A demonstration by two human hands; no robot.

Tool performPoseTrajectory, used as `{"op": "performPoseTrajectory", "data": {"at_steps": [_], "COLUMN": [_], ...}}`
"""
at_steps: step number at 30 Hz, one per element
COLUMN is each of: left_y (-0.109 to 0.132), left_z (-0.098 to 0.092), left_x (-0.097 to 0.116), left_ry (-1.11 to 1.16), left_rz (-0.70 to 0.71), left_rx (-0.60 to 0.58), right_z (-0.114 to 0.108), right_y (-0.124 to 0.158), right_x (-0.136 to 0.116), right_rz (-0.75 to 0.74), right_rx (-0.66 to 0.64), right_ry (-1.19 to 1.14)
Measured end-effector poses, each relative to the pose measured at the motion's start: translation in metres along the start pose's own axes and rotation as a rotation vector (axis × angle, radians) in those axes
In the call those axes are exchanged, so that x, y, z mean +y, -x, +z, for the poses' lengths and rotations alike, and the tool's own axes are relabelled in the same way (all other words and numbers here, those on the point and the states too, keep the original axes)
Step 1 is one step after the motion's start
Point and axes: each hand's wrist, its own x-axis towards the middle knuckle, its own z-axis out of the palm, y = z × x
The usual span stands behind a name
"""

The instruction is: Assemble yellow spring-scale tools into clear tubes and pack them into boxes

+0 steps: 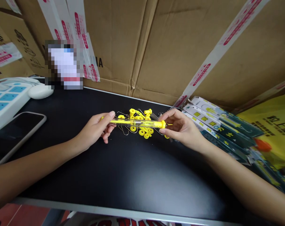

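Observation:
A clear tube-shaped spring scale point(136, 122) with yellow parts inside lies level between my two hands above the black table. My left hand point(95, 127) is closed around its left end, the thumb along the top. At the other end, my right hand point(180, 125) pinches the yellow hexagonal cap point(162, 124) between thumb and fingers. A small yellow tip pokes out past that cap. Behind and below the tube is a pile of yellow plastic caps point(146, 135) and bent metal hooks point(124, 130), partly hidden by the tube and my fingers.
Printed spring scale boxes point(217, 125) are stacked at right, beside a yellow bag point(271, 128). A phone point(17, 135), a white power strip point(10, 97) and a white mouse point(41, 91) lie at left. Large taped cartons point(119, 47) stand along the table's back edge.

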Motion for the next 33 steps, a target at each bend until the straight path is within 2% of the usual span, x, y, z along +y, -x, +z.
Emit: {"op": "performPoseTrajectory", "data": {"at_steps": [5, 13, 20, 28, 33], "left_y": [-0.001, 0.0, 0.001, 0.0, -0.003], "left_z": [0.0, 0.001, 0.003, 0.002, 0.0], "left_x": [0.0, -0.001, 0.0, 0.0, -0.001], "left_ry": [0.004, -0.011, -0.011, 0.044, 0.169], "left_rz": [0.012, 0.028, 0.009, -0.119, -0.17], "left_rx": [-0.001, -0.038, -0.049, -0.083, -0.084], "right_z": [0.002, 0.006, 0.014, 0.015, 0.013], "right_y": [-0.001, -0.002, 0.0, 0.001, 0.002], "right_x": [-0.004, -0.003, -0.003, -0.005, -0.007], "right_rz": [0.045, 0.166, 0.185, 0.179, 0.153], "right_rx": [0.014, -0.049, -0.034, -0.026, -0.04], "right_ry": [0.025, -0.009, -0.049, -0.091, -0.175]}}
